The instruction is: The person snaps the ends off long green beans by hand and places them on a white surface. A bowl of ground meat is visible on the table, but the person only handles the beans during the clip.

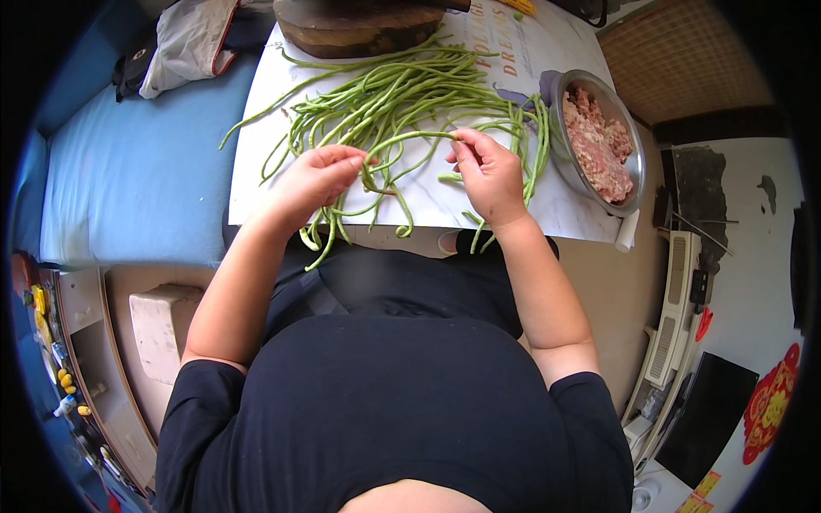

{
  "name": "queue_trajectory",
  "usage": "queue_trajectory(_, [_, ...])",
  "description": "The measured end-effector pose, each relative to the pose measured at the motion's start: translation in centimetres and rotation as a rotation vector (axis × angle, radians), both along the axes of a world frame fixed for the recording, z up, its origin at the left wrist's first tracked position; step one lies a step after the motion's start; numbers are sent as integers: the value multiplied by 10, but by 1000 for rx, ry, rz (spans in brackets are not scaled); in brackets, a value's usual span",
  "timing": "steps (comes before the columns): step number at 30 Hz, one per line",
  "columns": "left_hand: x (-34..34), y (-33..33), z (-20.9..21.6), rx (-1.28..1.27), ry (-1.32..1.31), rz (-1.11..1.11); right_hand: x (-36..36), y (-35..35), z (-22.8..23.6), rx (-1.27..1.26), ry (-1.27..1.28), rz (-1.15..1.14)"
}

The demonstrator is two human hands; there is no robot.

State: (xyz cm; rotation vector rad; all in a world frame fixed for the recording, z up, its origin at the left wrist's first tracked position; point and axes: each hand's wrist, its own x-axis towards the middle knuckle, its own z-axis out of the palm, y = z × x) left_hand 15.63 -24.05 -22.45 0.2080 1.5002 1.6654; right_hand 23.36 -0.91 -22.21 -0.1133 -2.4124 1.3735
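Here, both sets of fingertips pinch one long green string bean (402, 137), the left hand (316, 175) gripping its curled end, the right hand (487, 171) its far end. It arches above the heap of long green beans (402, 94) on the white sheet (265, 184). Right, a round steel bowl (637, 175) holds pink minced meat (594, 141).

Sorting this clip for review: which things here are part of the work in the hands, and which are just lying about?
In hand:
- long green bean, pinched between left hand and right hand
- pile of long beans
- white sheet under them

Lying about:
- metal bowl of minced meat
- wooden chopping block
- grey cloth
- blue mat
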Motion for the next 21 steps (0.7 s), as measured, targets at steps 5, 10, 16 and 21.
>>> queue_trajectory(5, [2, -4, -9, 296, -206, 75, -2, 1, -3, -35, -23, -14])
queue_trajectory(10, [7, -6, 2, 460, -319, 108, 1, 1, -6, -115, -113, -26])
queue_trajectory(16, [19, 4, 5, 451, -368, 93, 3, -2, -8, -158, -96, -25])
queue_trajectory(21, [27, 9, -2, 748, -405, 88, 5, 2, -9, -178, -192, -44])
